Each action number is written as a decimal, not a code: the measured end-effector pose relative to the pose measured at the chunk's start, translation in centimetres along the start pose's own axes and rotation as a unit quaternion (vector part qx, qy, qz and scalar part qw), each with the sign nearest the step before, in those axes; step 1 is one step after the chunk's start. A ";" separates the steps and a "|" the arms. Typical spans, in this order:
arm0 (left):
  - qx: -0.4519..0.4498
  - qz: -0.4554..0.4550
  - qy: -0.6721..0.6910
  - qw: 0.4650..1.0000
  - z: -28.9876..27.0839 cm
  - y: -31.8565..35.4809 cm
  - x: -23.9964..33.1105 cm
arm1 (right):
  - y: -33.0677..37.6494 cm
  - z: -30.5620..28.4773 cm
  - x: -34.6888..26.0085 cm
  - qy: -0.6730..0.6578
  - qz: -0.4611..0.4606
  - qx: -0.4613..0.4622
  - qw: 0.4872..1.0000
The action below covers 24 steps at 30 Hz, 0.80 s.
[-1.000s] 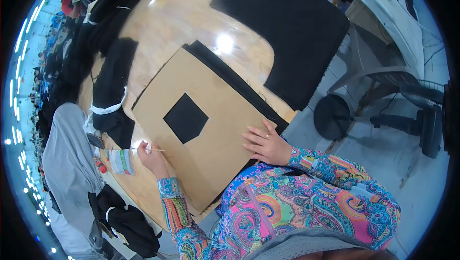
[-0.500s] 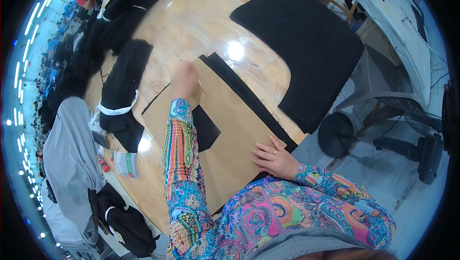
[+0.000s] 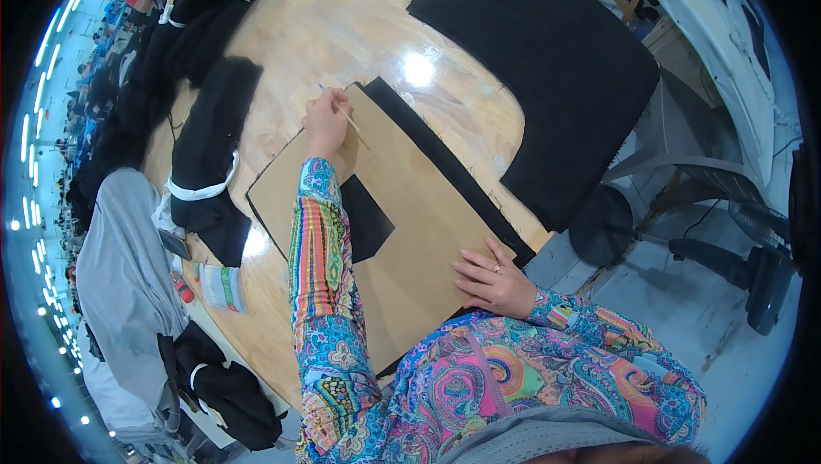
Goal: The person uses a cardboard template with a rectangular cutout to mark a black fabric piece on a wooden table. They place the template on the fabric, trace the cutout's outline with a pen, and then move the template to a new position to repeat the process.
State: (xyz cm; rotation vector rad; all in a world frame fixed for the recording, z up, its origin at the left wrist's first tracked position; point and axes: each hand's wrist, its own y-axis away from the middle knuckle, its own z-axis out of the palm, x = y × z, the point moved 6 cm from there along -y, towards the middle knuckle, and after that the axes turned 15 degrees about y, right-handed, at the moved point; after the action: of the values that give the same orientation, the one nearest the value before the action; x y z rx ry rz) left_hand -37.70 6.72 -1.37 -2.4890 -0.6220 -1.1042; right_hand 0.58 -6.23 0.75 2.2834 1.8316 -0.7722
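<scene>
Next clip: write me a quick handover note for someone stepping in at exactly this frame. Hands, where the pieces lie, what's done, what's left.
Left hand: reaching to the far corner of the cardboard template, a thin marking stick in its grip, tip at the template's edge.
Right hand: flat on the template's near edge, pressing it down.
Pieces: the template lies on black fabric on the wooden table; fabric shows through the template's square cutout. A larger black sheet lies farther right, bundled black cloth to the left.
Done: template laid and held in place. Any drawn lines are too faint to see.
Left: probably tracing the outline.
</scene>
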 end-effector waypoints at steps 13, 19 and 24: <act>0.001 0.005 0.005 1.000 0.4 -0.4 -1.9 | 0.0 -1.0 -1.2 0.039 -0.075 0.102 0.991; -0.016 0.003 0.023 1.000 0.8 -0.9 -2.0 | 0.3 -1.0 -1.3 0.034 -0.081 0.148 0.985; -0.010 -0.010 0.030 0.999 0.7 -0.9 -2.4 | 0.4 -0.8 -1.4 0.032 -0.080 0.156 0.984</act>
State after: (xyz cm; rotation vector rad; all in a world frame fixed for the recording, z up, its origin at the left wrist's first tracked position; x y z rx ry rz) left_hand -39.12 7.22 -3.51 -2.4609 -0.6239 -1.1940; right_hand 0.98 -7.25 1.98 2.3851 2.0718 -1.0946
